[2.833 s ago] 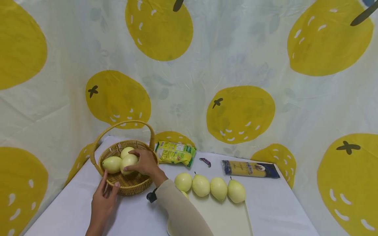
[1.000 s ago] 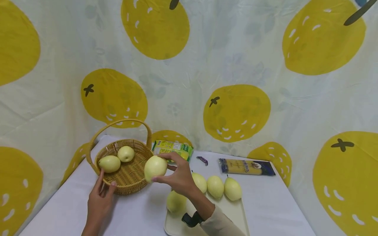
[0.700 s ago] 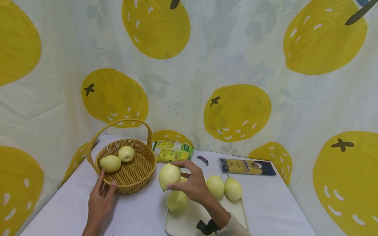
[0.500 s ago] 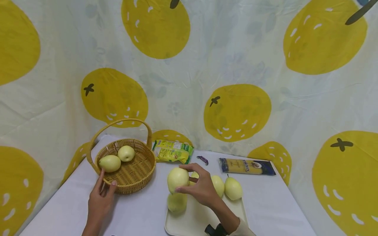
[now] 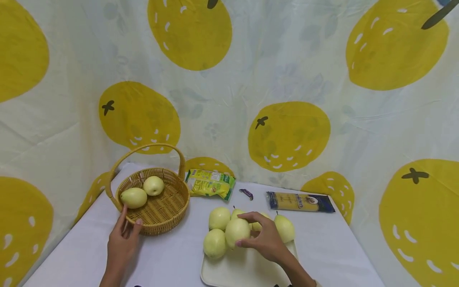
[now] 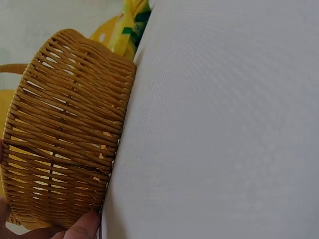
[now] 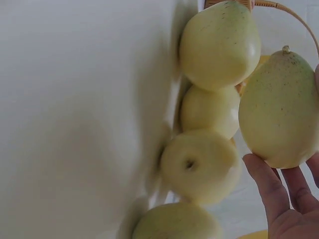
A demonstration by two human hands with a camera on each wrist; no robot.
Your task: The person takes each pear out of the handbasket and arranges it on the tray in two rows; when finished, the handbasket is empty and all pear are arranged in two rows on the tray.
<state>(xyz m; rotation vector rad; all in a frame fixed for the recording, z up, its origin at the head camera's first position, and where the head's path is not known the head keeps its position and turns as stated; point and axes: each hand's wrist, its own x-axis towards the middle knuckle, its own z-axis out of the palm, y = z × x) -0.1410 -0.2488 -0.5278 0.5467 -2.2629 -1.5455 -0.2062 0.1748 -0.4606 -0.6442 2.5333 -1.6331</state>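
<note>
In the head view my right hand [image 5: 267,240] grips a pale yellow-green pear [image 5: 236,232] between thumb and fingers. The right wrist view shows that pear [image 7: 280,109] lifted, stem up, beside the row of other pears. Below it lies a cream tray [image 5: 236,271], where one pear [image 5: 215,244] sits at the left and several more line the far edge, partly hidden by the hand. My left hand [image 5: 122,248] holds the near-left side of a wicker basket [image 5: 163,229], thumb outside and a finger at the rim. Inside the basket are two pears [image 5: 153,186], toward its left and back.
A yellow-green packet [image 5: 210,184] lies behind and right of the basket. Farther right are a small purple wrapped item [image 5: 246,194] and a long blue-and-yellow packet [image 5: 300,201]. A fruit-print curtain [image 5: 222,91] hangs behind the white-covered table [image 5: 172,263].
My right hand has taken a pear out of the basket and carried it rightward and down over the tray, leaving two in the basket. My left hand keeps its hold on the basket.
</note>
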